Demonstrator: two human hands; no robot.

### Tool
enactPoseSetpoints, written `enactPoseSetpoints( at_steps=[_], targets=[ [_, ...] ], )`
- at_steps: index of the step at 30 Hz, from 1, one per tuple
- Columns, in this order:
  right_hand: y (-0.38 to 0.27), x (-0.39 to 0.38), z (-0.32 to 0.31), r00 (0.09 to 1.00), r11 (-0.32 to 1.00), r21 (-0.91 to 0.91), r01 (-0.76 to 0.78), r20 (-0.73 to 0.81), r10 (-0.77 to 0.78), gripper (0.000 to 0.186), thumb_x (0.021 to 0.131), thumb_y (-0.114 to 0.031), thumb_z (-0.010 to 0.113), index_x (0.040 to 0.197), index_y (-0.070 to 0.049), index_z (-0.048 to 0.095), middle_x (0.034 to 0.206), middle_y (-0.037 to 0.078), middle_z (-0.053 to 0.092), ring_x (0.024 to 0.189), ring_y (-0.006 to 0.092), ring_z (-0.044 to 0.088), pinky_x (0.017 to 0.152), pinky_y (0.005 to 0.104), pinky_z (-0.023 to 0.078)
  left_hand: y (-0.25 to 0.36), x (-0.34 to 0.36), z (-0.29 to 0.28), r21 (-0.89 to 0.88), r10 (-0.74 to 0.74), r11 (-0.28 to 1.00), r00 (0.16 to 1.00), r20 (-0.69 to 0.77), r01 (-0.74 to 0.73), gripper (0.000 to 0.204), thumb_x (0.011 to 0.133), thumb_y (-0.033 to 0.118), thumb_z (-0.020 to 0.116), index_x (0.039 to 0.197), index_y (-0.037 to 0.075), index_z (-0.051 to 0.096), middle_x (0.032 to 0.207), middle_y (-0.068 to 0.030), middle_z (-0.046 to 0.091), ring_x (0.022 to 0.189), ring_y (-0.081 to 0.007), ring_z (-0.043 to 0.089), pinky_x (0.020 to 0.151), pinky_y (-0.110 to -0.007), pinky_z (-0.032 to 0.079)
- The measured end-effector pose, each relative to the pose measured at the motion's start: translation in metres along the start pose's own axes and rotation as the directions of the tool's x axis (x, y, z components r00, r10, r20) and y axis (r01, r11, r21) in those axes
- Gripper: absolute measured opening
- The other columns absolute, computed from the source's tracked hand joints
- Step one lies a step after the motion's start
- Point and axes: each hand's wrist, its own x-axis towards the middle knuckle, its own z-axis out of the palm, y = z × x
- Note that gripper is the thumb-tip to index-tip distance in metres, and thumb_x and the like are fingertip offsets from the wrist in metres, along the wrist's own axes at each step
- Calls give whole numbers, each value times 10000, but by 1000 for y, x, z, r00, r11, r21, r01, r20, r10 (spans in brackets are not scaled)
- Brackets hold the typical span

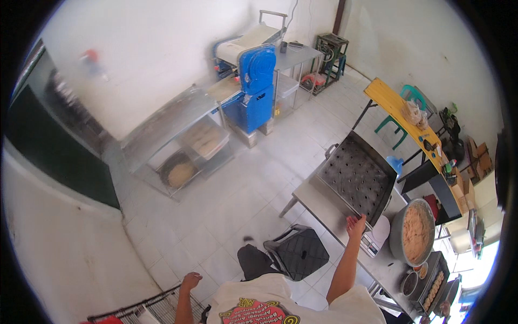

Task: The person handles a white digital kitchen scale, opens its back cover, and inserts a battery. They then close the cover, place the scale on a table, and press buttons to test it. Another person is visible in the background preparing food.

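Observation:
My right hand point(355, 225) reaches forward to the near corner of a large dark metal tray point(359, 175). Its fingers are spread apart and seem to touch the rim; I see nothing held in them. The tray has raised sides, a side handle and a surface dotted with dark spots, and rests on a steel table point(318, 202). Just beside this hand stands a kitchen scale point(370, 244) with a pale round top. My left hand point(191, 279) hangs low on the left, fingers loosely curled with nothing visible in them, near a dark wire rack point(164, 302).
A big metal basin point(398, 237) of orange-brown mixture stands right of the scale. Beyond it a black pan point(443, 264) holds a row of pale pieces. A black stool point(303, 254) sits before me. Farther off are a blue machine point(249, 108) and a yellow table point(396, 105).

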Motion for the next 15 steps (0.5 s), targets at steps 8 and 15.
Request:
enactPoseSetpoints(
  at_steps=[8,15],
  targets=[
    [17,-3,-3,977,985,102,141,-175,-121,637,907,-656,571,954,-21,582,879,143,728,778,228,705,589,293,444,164,167,-64,144,170,972,980,105,-184,461,850,365,742,1163,29,715,1093,-200,739,1068,-317,702,953,-401,543],
    [24,-16,18,883,979,115,168,-459,-98,629,913,-677,566,848,-52,543,720,148,696,616,235,671,526,306,433,319,322,-135,168,454,874,890,46,-455,364,856,306,719,1080,19,714,1042,-201,740,1012,-348,707,912,-437,547]
  ],
)
